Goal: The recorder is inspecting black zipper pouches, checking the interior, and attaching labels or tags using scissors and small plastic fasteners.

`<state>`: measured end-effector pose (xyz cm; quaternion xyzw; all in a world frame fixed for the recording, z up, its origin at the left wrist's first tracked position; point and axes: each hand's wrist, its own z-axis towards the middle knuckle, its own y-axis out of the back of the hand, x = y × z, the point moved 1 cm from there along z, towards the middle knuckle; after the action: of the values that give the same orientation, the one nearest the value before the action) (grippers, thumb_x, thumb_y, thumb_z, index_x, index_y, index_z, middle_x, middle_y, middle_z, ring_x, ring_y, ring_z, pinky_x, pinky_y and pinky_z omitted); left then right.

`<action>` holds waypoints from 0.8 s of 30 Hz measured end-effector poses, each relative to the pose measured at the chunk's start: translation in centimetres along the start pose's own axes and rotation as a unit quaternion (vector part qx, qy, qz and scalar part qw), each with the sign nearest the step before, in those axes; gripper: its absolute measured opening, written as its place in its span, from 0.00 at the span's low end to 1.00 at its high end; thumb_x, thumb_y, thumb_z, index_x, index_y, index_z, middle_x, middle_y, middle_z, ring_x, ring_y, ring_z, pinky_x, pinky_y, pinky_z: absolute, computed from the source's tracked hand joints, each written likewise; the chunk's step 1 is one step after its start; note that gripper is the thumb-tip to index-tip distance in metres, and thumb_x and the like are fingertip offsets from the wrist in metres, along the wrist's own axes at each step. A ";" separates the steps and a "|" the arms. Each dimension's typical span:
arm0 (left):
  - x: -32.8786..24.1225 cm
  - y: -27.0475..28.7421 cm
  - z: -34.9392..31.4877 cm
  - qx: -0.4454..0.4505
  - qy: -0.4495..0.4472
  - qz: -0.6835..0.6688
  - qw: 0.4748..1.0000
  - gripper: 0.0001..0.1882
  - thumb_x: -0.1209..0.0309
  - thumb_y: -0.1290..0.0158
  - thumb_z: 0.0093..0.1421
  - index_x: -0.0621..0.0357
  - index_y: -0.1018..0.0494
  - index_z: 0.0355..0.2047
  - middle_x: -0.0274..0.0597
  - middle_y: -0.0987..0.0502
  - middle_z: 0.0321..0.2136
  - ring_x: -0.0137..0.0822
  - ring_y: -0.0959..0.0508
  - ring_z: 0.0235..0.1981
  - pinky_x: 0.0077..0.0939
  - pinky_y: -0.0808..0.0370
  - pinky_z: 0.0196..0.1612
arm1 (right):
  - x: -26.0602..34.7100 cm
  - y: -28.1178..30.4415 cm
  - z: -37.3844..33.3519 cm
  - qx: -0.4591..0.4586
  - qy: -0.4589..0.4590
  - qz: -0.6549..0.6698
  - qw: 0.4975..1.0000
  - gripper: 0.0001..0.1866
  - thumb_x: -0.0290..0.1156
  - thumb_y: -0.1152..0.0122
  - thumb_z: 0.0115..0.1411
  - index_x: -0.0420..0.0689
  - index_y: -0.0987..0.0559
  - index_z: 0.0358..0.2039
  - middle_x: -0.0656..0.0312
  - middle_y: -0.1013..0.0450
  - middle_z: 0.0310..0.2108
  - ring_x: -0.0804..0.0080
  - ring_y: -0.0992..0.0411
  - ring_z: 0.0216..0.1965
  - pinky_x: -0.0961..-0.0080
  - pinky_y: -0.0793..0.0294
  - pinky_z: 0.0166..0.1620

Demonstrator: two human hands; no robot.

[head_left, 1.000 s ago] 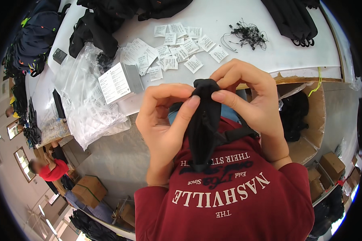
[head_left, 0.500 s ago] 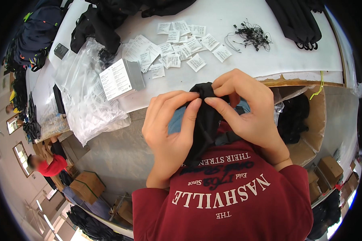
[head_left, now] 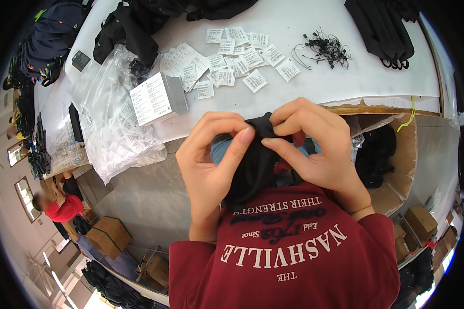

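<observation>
Left hand [head_left: 206,154] and right hand [head_left: 317,136] had eased slightly toward the maroon T-shirt [head_left: 294,237], thumbs and fingertips pinching black cloth [head_left: 255,167], its long axis slanting, pinched end up-right.

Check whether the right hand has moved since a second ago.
Yes. Judged against the near edge of the white table, the right hand has moved back toward the maroon shirt and now overlaps the table less.
</observation>
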<state>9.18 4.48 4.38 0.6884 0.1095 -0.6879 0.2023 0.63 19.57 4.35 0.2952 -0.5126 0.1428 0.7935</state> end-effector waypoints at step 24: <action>-1.0 1.0 0.7 0.014 -0.010 0.106 0.994 0.04 0.81 0.43 0.49 0.65 0.25 0.27 0.41 0.24 0.32 0.29 0.25 0.33 0.19 0.30 0.39 | 0.0 -1.0 0.2 0.012 0.100 -0.094 0.991 0.12 0.21 0.31 0.42 0.40 0.27 0.24 0.59 0.27 0.27 0.70 0.30 0.21 0.79 0.33 0.24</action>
<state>8.98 3.40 5.50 0.6921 0.0243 -0.6706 0.2657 0.96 18.66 4.10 0.3357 -0.3992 0.1028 0.8470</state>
